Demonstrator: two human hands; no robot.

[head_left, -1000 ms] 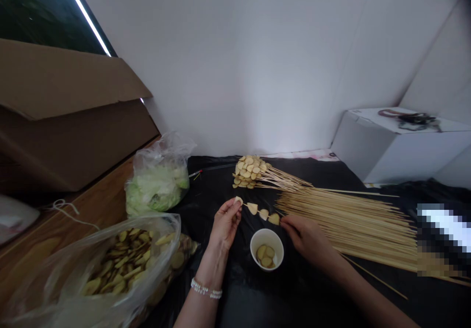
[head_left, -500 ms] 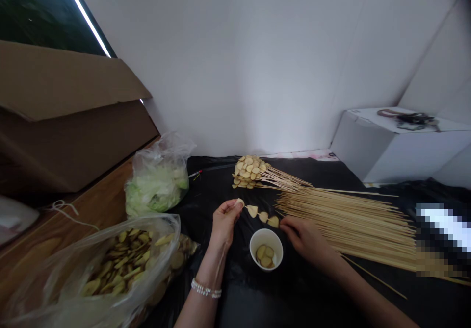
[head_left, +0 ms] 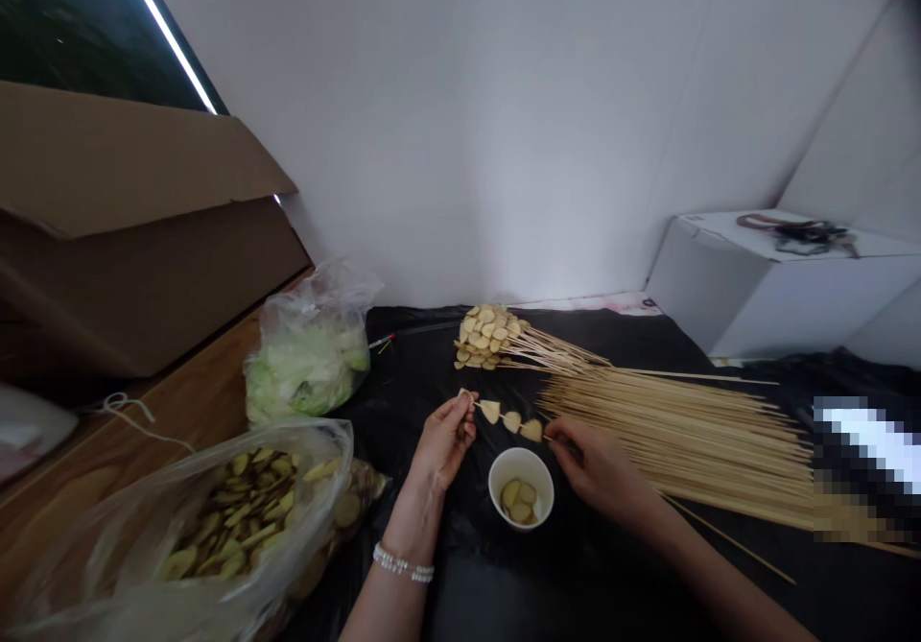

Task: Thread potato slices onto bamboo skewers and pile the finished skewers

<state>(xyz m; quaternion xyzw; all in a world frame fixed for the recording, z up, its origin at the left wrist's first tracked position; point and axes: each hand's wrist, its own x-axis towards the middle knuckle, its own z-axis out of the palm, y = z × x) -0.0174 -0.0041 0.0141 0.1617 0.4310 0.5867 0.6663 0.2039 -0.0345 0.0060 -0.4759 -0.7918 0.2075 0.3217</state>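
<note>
The left hand (head_left: 444, 442) and the right hand (head_left: 597, 469) hold a thin bamboo skewer (head_left: 545, 436) roughly level between them, just above a white paper cup (head_left: 498, 474) of pale potato slices. Three potato slices (head_left: 510, 421) sit spaced along the skewer, and a fourth piece sits at the left fingertips. Each grip is pressed together in a pinch, the left on the piece and skewer end, the right on the other end. The damp slices could split or slide off if the pinch slips or the thin bamboo flexes under pressure, dropping onto the black plastic sheet (head_left: 489, 589) or into the cup. A sharp skewer tip could also prick a finger. The right forearm lies close to the loose bundle of bamboo skewers (head_left: 676, 450), so a careless sideways move could scatter them.
</note>
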